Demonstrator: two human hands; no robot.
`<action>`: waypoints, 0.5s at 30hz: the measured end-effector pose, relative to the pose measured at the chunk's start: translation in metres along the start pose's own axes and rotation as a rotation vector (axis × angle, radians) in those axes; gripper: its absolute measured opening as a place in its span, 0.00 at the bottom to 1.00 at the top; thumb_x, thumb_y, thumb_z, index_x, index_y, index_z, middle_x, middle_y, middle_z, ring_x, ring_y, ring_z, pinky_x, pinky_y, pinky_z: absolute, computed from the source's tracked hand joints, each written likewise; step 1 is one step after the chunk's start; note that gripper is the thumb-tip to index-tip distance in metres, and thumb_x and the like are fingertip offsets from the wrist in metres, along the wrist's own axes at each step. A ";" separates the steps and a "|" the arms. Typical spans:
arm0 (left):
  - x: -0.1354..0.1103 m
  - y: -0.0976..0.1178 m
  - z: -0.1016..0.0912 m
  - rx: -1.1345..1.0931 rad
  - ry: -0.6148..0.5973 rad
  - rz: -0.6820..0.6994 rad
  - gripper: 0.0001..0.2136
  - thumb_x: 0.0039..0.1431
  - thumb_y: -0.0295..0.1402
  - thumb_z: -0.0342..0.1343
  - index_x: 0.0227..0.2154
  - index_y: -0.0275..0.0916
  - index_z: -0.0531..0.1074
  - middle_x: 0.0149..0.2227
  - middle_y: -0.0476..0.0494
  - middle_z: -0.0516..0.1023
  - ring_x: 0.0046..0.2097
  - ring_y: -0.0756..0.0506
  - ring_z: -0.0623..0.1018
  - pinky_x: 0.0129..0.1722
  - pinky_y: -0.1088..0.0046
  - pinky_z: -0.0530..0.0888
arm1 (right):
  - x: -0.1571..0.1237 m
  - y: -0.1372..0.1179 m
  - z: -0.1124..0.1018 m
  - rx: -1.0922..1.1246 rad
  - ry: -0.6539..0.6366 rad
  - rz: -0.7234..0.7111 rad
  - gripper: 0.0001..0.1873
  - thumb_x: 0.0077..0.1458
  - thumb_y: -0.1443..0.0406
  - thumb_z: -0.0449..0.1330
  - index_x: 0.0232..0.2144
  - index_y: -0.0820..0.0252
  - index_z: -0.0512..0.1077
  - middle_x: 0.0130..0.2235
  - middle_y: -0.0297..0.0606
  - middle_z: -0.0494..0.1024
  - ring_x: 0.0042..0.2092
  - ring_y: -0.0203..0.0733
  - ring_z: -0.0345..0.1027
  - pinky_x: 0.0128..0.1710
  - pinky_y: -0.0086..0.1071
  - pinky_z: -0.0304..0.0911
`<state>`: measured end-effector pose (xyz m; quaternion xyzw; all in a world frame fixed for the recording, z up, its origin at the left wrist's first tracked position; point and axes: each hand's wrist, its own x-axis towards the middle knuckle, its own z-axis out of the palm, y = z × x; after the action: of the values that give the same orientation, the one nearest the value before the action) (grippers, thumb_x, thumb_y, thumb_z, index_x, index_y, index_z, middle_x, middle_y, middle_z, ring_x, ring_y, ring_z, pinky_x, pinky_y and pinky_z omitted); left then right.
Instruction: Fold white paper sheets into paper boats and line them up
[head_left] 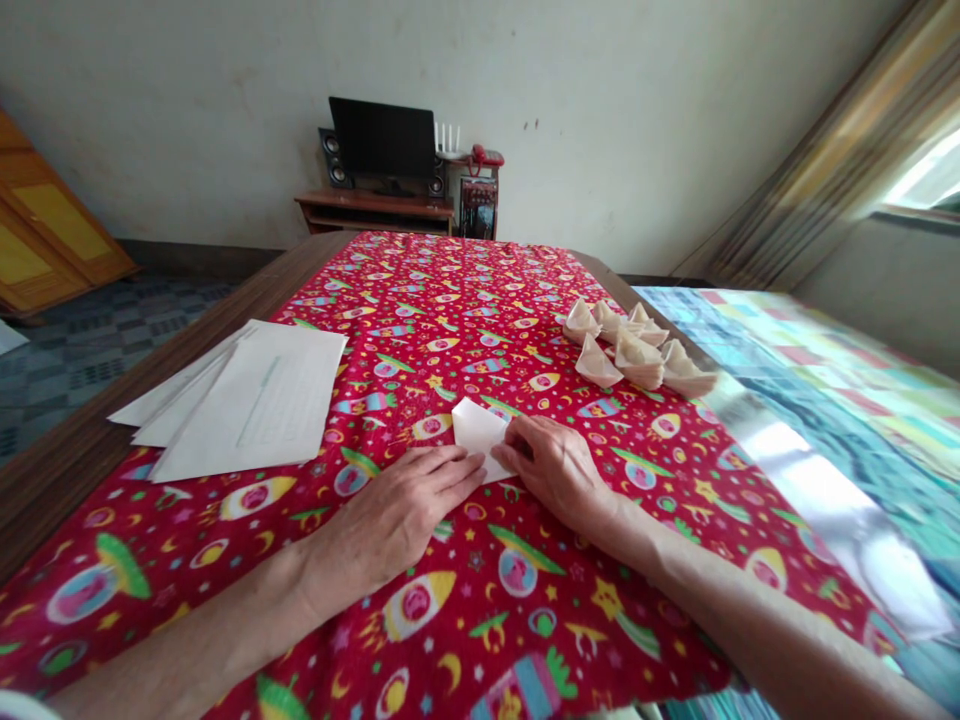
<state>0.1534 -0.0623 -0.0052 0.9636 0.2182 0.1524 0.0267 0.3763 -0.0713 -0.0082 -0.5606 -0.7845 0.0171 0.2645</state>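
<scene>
A small folded white paper (pixel 477 428) lies on the red rocket-print cloth (pixel 450 330) in front of me. My left hand (pixel 401 510) lies flat on the cloth, fingers stretched out, its fingertips pressing the paper's near left edge. My right hand (pixel 551 465) rests on the paper's right edge with its fingers curled and pinching the fold.
A stack of white paper sheets (pixel 247 400) lies at the left of the cloth. Several folded paper boats (pixel 637 352) sit at the right near the table edge. A bed with a patterned cover (pixel 810 400) borders the right. A desk with a monitor (pixel 382 140) stands by the far wall.
</scene>
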 end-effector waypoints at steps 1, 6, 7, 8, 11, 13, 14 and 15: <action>0.000 0.000 0.000 0.002 0.005 0.000 0.25 0.59 0.19 0.41 0.58 0.40 0.61 0.57 0.45 0.68 0.59 0.46 0.64 0.57 0.63 0.66 | 0.000 0.000 0.001 -0.001 0.001 -0.002 0.06 0.56 0.63 0.58 0.28 0.58 0.66 0.26 0.32 0.72 0.27 0.33 0.62 0.27 0.26 0.51; -0.001 0.001 -0.002 0.034 -0.011 0.011 0.26 0.59 0.19 0.41 0.60 0.40 0.58 0.58 0.46 0.67 0.59 0.46 0.63 0.58 0.64 0.64 | 0.001 0.001 0.000 -0.060 -0.002 0.000 0.06 0.56 0.63 0.58 0.28 0.58 0.67 0.27 0.33 0.73 0.27 0.34 0.64 0.27 0.27 0.54; -0.001 0.001 -0.003 0.044 -0.016 0.012 0.25 0.59 0.19 0.41 0.60 0.39 0.58 0.58 0.45 0.67 0.59 0.45 0.63 0.58 0.64 0.64 | 0.000 -0.001 -0.002 -0.100 0.008 -0.020 0.06 0.57 0.63 0.57 0.29 0.59 0.68 0.27 0.34 0.74 0.28 0.36 0.65 0.27 0.28 0.55; 0.000 0.002 -0.003 0.051 -0.020 0.014 0.25 0.60 0.19 0.41 0.60 0.39 0.58 0.58 0.45 0.67 0.59 0.45 0.63 0.58 0.64 0.63 | -0.002 -0.004 -0.005 -0.148 0.021 -0.064 0.07 0.58 0.63 0.56 0.30 0.60 0.69 0.30 0.37 0.75 0.31 0.38 0.66 0.29 0.29 0.57; 0.001 0.003 -0.003 0.052 -0.020 0.026 0.23 0.61 0.21 0.43 0.59 0.39 0.59 0.56 0.45 0.69 0.59 0.46 0.64 0.57 0.66 0.63 | -0.013 -0.018 -0.014 -0.285 0.066 -0.336 0.11 0.61 0.67 0.50 0.39 0.63 0.72 0.46 0.48 0.75 0.47 0.49 0.66 0.42 0.40 0.63; 0.002 0.003 -0.003 0.057 -0.008 0.031 0.21 0.62 0.23 0.43 0.58 0.39 0.60 0.54 0.44 0.70 0.58 0.46 0.65 0.57 0.67 0.63 | -0.023 -0.028 -0.018 -0.287 0.037 -0.500 0.14 0.62 0.70 0.47 0.44 0.64 0.71 0.52 0.48 0.71 0.54 0.50 0.61 0.50 0.45 0.60; 0.003 0.004 -0.003 0.065 -0.001 0.032 0.20 0.62 0.23 0.43 0.57 0.38 0.61 0.54 0.43 0.70 0.58 0.46 0.65 0.56 0.67 0.63 | -0.028 -0.032 -0.019 -0.281 0.009 -0.505 0.15 0.62 0.71 0.46 0.46 0.65 0.70 0.53 0.48 0.71 0.56 0.50 0.60 0.53 0.47 0.58; 0.003 0.004 -0.004 0.075 0.002 0.031 0.20 0.62 0.23 0.43 0.56 0.37 0.62 0.54 0.43 0.70 0.58 0.46 0.65 0.56 0.66 0.63 | -0.032 -0.035 -0.020 -0.281 -0.011 -0.465 0.16 0.63 0.69 0.46 0.49 0.65 0.69 0.53 0.48 0.71 0.57 0.50 0.60 0.55 0.49 0.57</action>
<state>0.1569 -0.0646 -0.0001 0.9670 0.2090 0.1453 -0.0118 0.3622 -0.1178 0.0070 -0.3965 -0.8882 -0.1502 0.1768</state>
